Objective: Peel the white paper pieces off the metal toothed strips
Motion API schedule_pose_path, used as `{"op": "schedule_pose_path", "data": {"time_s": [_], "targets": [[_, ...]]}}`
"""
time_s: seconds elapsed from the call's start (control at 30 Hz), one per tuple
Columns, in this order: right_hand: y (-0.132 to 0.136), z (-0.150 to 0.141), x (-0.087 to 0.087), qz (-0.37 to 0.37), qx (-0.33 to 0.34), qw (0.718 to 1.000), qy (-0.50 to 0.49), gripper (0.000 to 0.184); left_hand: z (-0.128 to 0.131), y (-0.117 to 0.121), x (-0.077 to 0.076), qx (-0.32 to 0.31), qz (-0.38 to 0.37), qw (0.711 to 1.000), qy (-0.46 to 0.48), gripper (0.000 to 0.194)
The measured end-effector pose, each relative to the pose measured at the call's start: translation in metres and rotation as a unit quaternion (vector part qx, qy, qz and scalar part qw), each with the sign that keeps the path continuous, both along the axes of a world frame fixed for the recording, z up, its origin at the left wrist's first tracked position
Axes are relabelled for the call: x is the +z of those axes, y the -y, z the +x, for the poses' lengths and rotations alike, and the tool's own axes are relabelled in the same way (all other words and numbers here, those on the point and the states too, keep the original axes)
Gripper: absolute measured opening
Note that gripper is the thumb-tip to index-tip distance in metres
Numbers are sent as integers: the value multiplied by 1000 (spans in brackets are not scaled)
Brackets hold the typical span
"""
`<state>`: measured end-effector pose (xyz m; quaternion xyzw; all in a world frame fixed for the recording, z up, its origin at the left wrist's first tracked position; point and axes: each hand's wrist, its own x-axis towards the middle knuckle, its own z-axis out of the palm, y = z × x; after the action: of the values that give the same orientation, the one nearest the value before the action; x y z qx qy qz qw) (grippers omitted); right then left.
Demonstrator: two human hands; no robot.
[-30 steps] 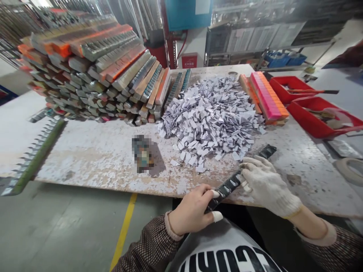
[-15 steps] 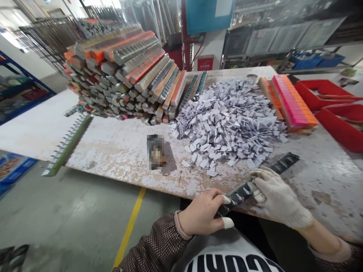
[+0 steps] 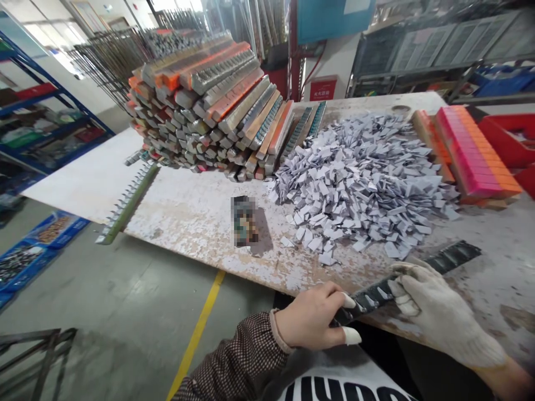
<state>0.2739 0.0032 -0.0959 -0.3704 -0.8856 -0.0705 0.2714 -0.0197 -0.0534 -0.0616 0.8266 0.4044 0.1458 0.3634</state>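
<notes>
Work on your dark strip [image 3: 451, 258] looks partway along: a few pale tabs [image 3: 382, 293] sit on the stretch between your hands, while the stretch beyond your right hand [image 3: 443, 312] shows dark bays without any. What your hands cover cannot be counted, so the full tally is unclear. The heap of white pieces [image 3: 355, 172] is large and loose; whether your tabs match it is too small to tell.

You have the strip in front of that heap, on your own side of it. Its long axis slants from the end near your body, away and to the right, so its far end points out past the heap's front right corner. Which way the tabs' tips face is hard to make out.

Your left hand [image 3: 311, 314], bare but for pale finger caps, clasps the near end, in front of the heap and to the left of your other hand. Your gloved right hand bends its fingers onto the strip's middle; whether they pinch a tab or only steady the strip, you cannot tell from this view.
</notes>
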Motion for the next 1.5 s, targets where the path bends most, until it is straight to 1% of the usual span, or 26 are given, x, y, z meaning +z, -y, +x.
{"op": "schedule_pose_path", "data": {"time_s": [0.13, 0.3, 0.4, 0.53, 0.63, 0.73, 0.83, 0.97, 1.03, 1.13, 1.23, 1.3, 1.43, 1.5], "targets": [[0, 0, 0, 4, -5, 1000, 9, 13, 0, 0, 0, -3, -5, 1000, -1, 55], [-1, -1, 5, 12, 16, 998, 54, 11, 0, -1, 2, -5, -6, 1000, -8, 57], [-1, -2, 3, 12, 2, 1000, 27, 11, 0, 0, 3, -5, -5, 1000, -16, 58], [0, -3, -7, 1, -28, 999, -30, 19, 0, 0, 1, -9, 3, 1000, -23, 60], [2, -3, -11, -8, -41, 998, -36, 19, 0, 0, 0, -12, 4, 1000, -19, 60], [2, -1, -10, -2, -18, 1000, -15, 13, 0, 0, 0, -8, 1, 1000, -15, 60], [1, 1, -10, -14, 0, 1000, -1, 11, 0, 1, 1, -7, -1, 1000, -13, 60], [1, 1, -13, -34, -33, 998, -46, 15, 0, 1, 2, -3, -6, 1000, -8, 58], [2, 0, -12, -43, -38, 996, -69, 17, -1, 1, 3, -5, -10, 1000, -10, 59], [5, 0, -8, -52, -37, 995, -77, 19, -1, 0, 4, -7, -17, 1000, -14, 60], [5, 2, -3, -54, -51, 993, -86, 19, 0, 0, 4, -4, -16, 1000, -13, 59], [6, 3, -2, -69, -61, 990, -103, 22, 0, -1, 5, -2, -18, 1000, -6, 57], [7, 1, 1, -107, -85, 980, -146, 21, -1, -1, 6, 2, -29, 1000, 6, 53], [8, 0, 8, -145, -102, 965, -195, 19, -2, -2, 7, 2, -31, 999, 11, 51]]}}
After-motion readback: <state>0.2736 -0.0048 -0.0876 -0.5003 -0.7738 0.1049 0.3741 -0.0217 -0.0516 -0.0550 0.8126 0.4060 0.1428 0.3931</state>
